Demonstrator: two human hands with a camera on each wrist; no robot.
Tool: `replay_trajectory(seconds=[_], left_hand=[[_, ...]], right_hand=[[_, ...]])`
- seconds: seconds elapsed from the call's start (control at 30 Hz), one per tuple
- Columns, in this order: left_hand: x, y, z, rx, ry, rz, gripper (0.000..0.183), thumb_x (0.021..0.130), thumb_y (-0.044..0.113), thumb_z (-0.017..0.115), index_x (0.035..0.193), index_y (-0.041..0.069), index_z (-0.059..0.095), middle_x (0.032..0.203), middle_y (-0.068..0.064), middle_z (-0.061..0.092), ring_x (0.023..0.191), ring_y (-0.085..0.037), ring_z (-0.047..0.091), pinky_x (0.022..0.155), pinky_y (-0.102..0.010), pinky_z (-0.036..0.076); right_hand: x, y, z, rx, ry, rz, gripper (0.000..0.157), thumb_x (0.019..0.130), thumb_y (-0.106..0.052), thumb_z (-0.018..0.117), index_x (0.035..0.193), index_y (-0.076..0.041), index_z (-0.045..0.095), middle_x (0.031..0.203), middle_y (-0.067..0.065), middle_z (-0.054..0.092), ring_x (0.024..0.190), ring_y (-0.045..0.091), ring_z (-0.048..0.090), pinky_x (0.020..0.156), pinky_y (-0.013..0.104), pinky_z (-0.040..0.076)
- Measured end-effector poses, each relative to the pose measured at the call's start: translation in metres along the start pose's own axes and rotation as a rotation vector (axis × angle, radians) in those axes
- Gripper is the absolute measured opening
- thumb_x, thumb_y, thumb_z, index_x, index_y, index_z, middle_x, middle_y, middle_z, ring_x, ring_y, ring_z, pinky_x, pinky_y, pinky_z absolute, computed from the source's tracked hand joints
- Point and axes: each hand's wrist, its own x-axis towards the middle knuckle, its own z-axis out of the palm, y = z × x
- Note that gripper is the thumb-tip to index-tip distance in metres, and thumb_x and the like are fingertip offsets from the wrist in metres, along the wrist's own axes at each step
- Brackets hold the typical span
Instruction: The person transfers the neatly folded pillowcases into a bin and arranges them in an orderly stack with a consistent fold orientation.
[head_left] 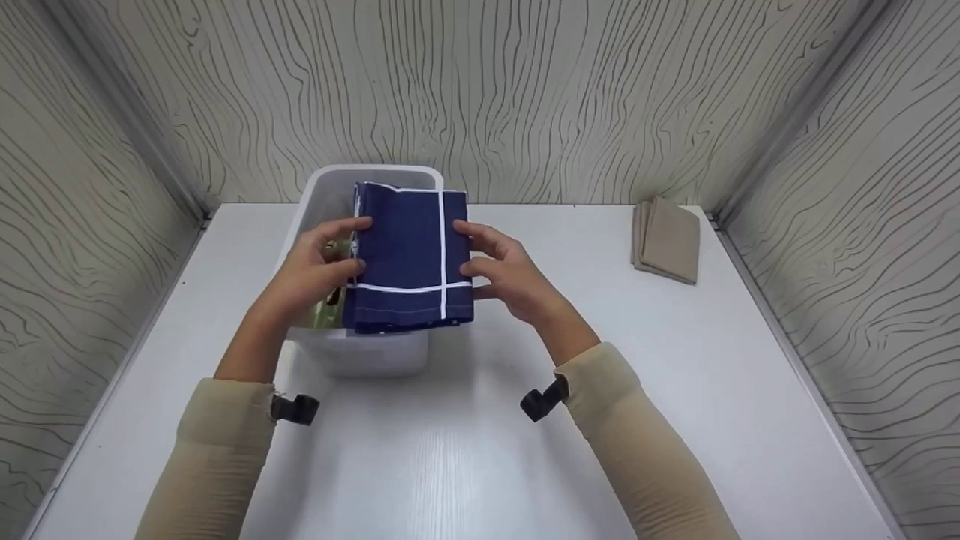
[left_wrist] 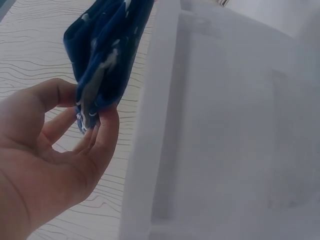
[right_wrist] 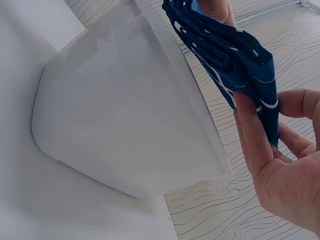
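A folded navy cloth [head_left: 401,247] with white stripes is held above the white plastic bin [head_left: 367,356], covering much of its opening. My left hand [head_left: 311,262] pinches the cloth's left edge between thumb and fingers. On the opposite edge, my right hand [head_left: 506,270] grips it the same way. The right wrist view shows the folded layers of the cloth [right_wrist: 230,55] stacked between the fingers, beside and above the bin's rim [right_wrist: 185,75]. Something green [head_left: 326,315] lies inside the bin, mostly hidden behind the cloth and left hand.
A folded beige cloth [head_left: 667,240] lies at the back right of the white table [head_left: 570,450]. Wood-patterned panels [head_left: 525,97] enclose the table at the back and both sides. The bin stands near the back panel, left of centre.
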Motion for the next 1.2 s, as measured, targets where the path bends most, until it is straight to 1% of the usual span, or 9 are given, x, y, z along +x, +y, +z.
replay_trajectory(seconds=[0.17,0.3,0.4,0.53,0.7,0.87,0.97,1.03,1.2], left_hand=[[-0.002,-0.003,-0.007,0.011,0.0,-0.028,0.059,0.091,0.005,0.057,0.146,0.022,0.044,0.147,-0.013,0.042,0.107,-0.028,0.059,0.081,-0.031,0.056],[-0.002,-0.006,-0.011,0.04,0.009,-0.025,0.059,0.09,0.007,0.06,0.145,0.023,0.045,0.136,-0.017,0.051,0.098,-0.025,0.061,0.076,-0.028,0.055],[-0.004,-0.009,-0.015,0.05,0.006,-0.027,0.059,0.091,0.008,0.061,0.146,0.022,0.045,0.137,-0.016,0.052,0.098,-0.022,0.063,0.076,-0.027,0.056],[-0.005,-0.012,-0.019,0.047,0.001,-0.029,0.06,0.091,0.007,0.061,0.147,0.02,0.044,0.142,-0.014,0.05,0.101,-0.02,0.064,0.079,-0.027,0.056],[-0.003,-0.014,-0.023,0.073,0.011,-0.039,0.059,0.091,0.005,0.059,0.146,0.02,0.044,0.144,-0.017,0.046,0.106,-0.026,0.062,0.077,-0.029,0.056],[0.001,-0.014,-0.025,0.09,0.005,-0.053,0.06,0.091,0.005,0.058,0.147,0.021,0.043,0.153,-0.015,0.035,0.12,-0.033,0.058,0.085,-0.037,0.056],[0.002,-0.014,-0.025,0.106,-0.004,-0.067,0.06,0.092,0.006,0.059,0.147,0.022,0.043,0.157,-0.012,0.03,0.126,-0.035,0.054,0.091,-0.044,0.054],[0.004,-0.014,-0.026,0.12,-0.009,-0.07,0.06,0.092,0.007,0.059,0.147,0.021,0.042,0.158,-0.012,0.027,0.128,-0.036,0.053,0.093,-0.047,0.053],[0.008,-0.014,-0.029,0.14,-0.007,-0.061,0.059,0.092,0.007,0.058,0.147,0.019,0.042,0.158,-0.011,0.028,0.128,-0.036,0.053,0.091,-0.044,0.053]], right_hand=[[0.006,0.001,0.007,-0.008,-0.002,0.001,0.061,0.086,-0.003,0.061,0.141,-0.026,0.05,0.141,0.004,0.048,0.123,0.029,0.056,0.085,0.047,0.058],[0.01,0.001,0.012,-0.018,0.008,-0.003,0.062,0.085,0.0,0.061,0.141,-0.024,0.049,0.14,0.004,0.048,0.122,0.028,0.056,0.083,0.046,0.058],[0.011,0.001,0.017,-0.033,0.011,-0.006,0.064,0.084,0.001,0.06,0.142,-0.023,0.048,0.14,0.004,0.048,0.12,0.029,0.058,0.081,0.045,0.059],[0.013,0.0,0.022,-0.056,0.013,-0.009,0.064,0.083,0.0,0.061,0.142,-0.023,0.049,0.14,0.004,0.049,0.119,0.029,0.059,0.08,0.043,0.059],[0.017,0.001,0.028,-0.072,0.015,-0.009,0.063,0.084,-0.001,0.062,0.142,-0.023,0.048,0.14,0.003,0.048,0.121,0.028,0.057,0.08,0.042,0.06],[0.021,0.003,0.031,-0.067,0.047,-0.006,0.063,0.084,-0.001,0.061,0.141,-0.022,0.049,0.14,0.004,0.049,0.121,0.028,0.058,0.08,0.041,0.06],[0.024,0.004,0.032,-0.067,0.07,0.002,0.064,0.083,0.0,0.061,0.142,-0.022,0.048,0.14,0.003,0.049,0.12,0.028,0.059,0.08,0.041,0.06],[0.026,0.005,0.032,-0.071,0.078,0.004,0.064,0.084,0.0,0.061,0.142,-0.022,0.048,0.14,0.003,0.048,0.119,0.028,0.06,0.079,0.04,0.06],[0.029,0.005,0.036,-0.073,0.096,-0.017,0.063,0.083,0.0,0.062,0.142,-0.021,0.049,0.139,0.005,0.05,0.115,0.029,0.062,0.078,0.04,0.06]])
